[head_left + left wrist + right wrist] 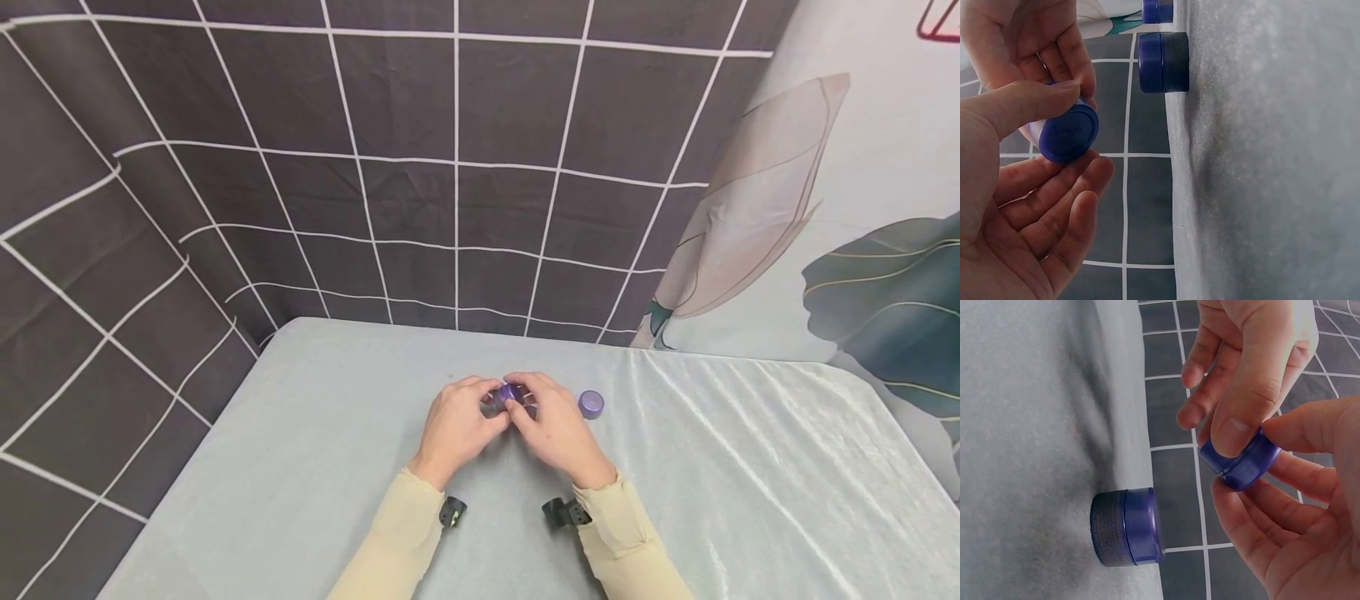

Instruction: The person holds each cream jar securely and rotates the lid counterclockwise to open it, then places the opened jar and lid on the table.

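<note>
**Coach:** Fingers of both your hands meet at the centre of the head view. Your left hand (pixel 455 427) and right hand (pixel 557 429) are curled together round a small purple jar (pixel 507 393), held just above the pale table cloth (pixel 712 500). A second purple piece (pixel 591 404) sits on the cloth just right of your right hand.

**Operator:** How will it handle?

**Coach:** Left wrist view next. Your left thumb (pixel 1019 106) lies over the top of the jar (pixel 1069 133) at centre left, and your other left fingers (pixel 1054 206) are spread loosely beneath, not pressing. It looks like hard plastic: light, stiff, smooth, so I'd judge it a little slippery. Two more purple jars (pixel 1163 62) show along the cloth edge at the top.

**Operator:** Where should I take hold?

**Coach:** Right wrist view: your right thumb (pixel 1247 419) pinches the rim of the jar (pixel 1241 464) at centre right, with your left fingers (pixel 1260 531) cupping it from below. Grip the side wall with opposing pads, not the flat faces. Another jar with a dark base (pixel 1127 527) stands on the cloth at lower left.
</note>
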`<move>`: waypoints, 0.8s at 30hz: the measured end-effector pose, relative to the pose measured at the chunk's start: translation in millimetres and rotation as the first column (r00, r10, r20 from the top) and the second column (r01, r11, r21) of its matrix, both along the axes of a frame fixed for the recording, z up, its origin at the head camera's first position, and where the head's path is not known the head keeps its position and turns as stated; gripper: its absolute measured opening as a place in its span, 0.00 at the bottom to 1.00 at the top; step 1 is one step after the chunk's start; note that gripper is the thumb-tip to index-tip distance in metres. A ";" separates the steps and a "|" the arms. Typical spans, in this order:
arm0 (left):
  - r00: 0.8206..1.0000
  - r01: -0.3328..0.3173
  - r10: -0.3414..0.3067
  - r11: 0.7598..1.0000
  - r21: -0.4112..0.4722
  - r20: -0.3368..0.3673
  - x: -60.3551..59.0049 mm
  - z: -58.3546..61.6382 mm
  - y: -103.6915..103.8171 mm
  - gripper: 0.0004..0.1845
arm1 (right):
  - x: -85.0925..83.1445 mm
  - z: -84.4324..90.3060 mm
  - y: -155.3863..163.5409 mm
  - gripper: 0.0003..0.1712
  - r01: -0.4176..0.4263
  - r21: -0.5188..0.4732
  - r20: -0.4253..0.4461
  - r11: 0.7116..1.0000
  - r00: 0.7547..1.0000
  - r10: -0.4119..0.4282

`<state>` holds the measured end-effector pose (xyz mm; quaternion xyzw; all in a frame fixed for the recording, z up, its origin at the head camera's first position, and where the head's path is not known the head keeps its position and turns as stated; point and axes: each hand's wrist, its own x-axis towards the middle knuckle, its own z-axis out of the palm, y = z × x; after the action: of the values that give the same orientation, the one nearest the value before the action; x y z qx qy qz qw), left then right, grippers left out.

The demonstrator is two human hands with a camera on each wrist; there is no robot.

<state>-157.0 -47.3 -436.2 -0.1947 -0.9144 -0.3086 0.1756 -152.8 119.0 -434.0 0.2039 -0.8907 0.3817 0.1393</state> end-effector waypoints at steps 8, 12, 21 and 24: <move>1.000 0.002 -0.002 1.000 -0.007 0.005 -0.7 0.3 -0.8 0.18 | -0.6 1.6 1.1 0.18 -0.024 0.004 0.015 1.000 1.000 0.024; 1.000 0.008 -0.008 1.000 -0.006 0.009 -1.0 -0.4 -1.5 0.18 | -0.6 2.6 1.7 0.18 -0.040 0.008 0.004 0.999 0.999 0.040; 1.000 0.018 -0.018 1.000 0.004 0.010 -1.7 -1.2 -2.6 0.18 | 0.1 3.9 2.2 0.18 -0.057 0.015 0.001 0.998 0.998 0.057; 1.000 0.019 -0.019 1.000 0.006 0.014 -2.0 -1.3 -3.0 0.18 | 0.3 4.4 2.4 0.17 -0.064 0.013 -0.004 0.998 0.998 0.064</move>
<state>-159.0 -50.3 -437.5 -0.2007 -0.9128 -0.3144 0.1665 -152.4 121.4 -429.6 0.2341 -0.8858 0.3800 0.1274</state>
